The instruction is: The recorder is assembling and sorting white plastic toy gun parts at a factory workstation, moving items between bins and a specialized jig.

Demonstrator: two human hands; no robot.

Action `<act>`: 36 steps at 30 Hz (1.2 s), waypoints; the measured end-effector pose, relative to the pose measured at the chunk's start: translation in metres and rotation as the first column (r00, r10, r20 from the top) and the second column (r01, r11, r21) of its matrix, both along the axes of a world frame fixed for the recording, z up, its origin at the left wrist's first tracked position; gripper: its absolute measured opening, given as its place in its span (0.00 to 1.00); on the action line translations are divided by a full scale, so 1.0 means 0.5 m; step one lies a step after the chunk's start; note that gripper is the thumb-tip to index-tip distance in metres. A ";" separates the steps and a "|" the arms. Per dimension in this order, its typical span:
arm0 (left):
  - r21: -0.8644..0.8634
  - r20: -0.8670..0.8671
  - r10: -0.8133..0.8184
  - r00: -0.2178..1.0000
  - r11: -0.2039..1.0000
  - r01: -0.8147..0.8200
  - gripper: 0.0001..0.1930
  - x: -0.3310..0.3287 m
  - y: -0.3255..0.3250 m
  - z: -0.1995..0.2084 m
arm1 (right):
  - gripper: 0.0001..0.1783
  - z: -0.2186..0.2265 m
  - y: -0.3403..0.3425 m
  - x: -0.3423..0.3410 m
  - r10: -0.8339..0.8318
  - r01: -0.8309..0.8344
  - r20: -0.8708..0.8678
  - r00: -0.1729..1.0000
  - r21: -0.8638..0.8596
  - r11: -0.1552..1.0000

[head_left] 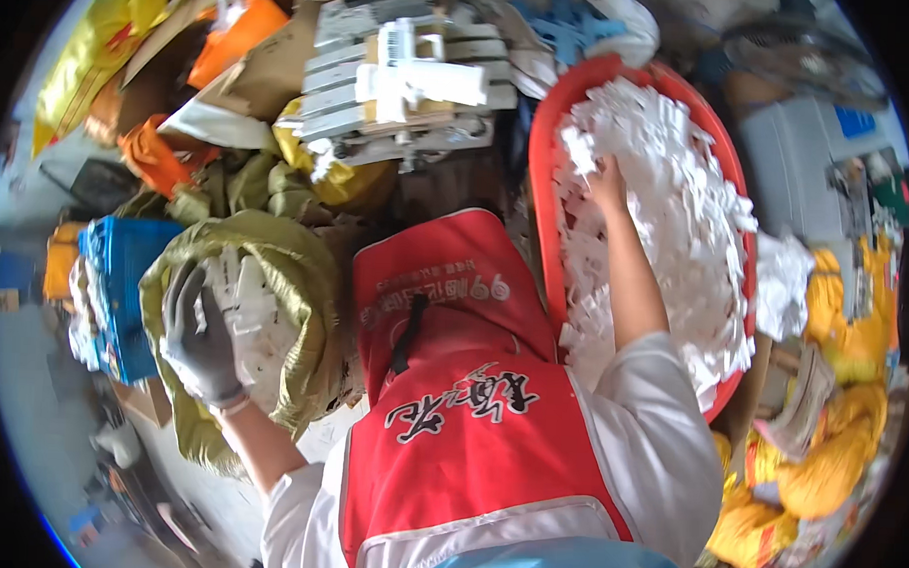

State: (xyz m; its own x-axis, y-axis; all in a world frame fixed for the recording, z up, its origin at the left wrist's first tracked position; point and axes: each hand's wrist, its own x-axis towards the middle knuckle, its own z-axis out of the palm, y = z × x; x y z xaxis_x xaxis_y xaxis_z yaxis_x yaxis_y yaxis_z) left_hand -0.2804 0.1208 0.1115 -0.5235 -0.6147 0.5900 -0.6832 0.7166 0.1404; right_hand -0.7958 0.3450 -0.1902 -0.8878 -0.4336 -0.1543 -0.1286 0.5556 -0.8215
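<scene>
My left hand (194, 340), in a grey glove, is at the mouth of a green woven sack (319, 279). Its fingers are stretched out and apart, with nothing in them. Inside the sack lie white, partly see-through plastic pieces (258, 312). On the other side, my right hand (607, 181) reaches into a red oval tub (543, 202) heaped with small white plastic pieces (667, 231). Its fingers are closed on a white plastic piece (580, 148) near the tub's left wall; the exact shape of that piece is blurred.
Ahead stands a grey slatted bench (331, 89) with white plastic parts (422, 81) on it. A blue crate (124, 292) is left of the sack. Cardboard boxes (267, 72) and orange bags (159, 159) crowd the far left; yellow sacks (829, 447) lie at the right.
</scene>
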 end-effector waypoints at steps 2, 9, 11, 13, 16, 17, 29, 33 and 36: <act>0.082 -0.087 -0.052 0.995 0.995 0.059 0.10 -0.040 -0.013 -0.006 | 0.17 -0.009 -0.022 0.038 0.040 0.034 0.297 0.954 -0.238 0.971; 0.225 -0.264 -0.343 0.902 0.887 0.403 0.14 -0.237 -0.090 -0.040 | 0.17 0.076 0.032 0.111 0.099 0.176 0.455 0.885 -0.524 0.833; 0.246 -0.263 -0.441 0.858 0.829 0.501 0.16 -0.307 -0.119 -0.043 | 0.22 0.103 0.054 0.130 0.174 0.278 0.546 0.820 -0.646 0.711; 0.201 -0.228 -0.525 0.820 0.799 0.567 0.18 -0.364 -0.154 -0.054 | 0.23 0.165 0.062 0.160 0.203 0.213 0.499 0.842 -0.655 0.725; 0.353 -0.246 -0.548 0.800 0.718 0.600 0.20 -0.409 -0.189 -0.061 | 0.27 0.241 0.058 0.180 0.206 0.154 0.426 0.881 -0.670 0.727; 0.414 -0.258 -0.568 0.782 0.666 0.620 0.19 -0.413 -0.197 -0.057 | 0.26 0.252 0.055 0.175 0.205 0.124 0.355 0.912 -0.716 0.687; 0.338 -0.600 -0.202 0.774 0.812 0.475 0.16 -0.205 -0.183 -0.078 | 0.26 0.519 -0.263 0.233 0.427 -0.727 -0.718 0.550 -0.160 0.668; 0.453 -0.563 -0.039 0.825 0.821 0.348 0.16 -0.102 -0.138 -0.076 | 0.27 0.521 -0.276 0.248 0.505 -0.752 -0.731 0.460 -0.018 0.659; 0.428 -0.614 -0.015 0.789 0.833 0.349 0.17 -0.045 -0.120 -0.093 | 0.28 0.536 -0.258 0.251 0.605 -0.762 -0.666 0.435 0.085 0.642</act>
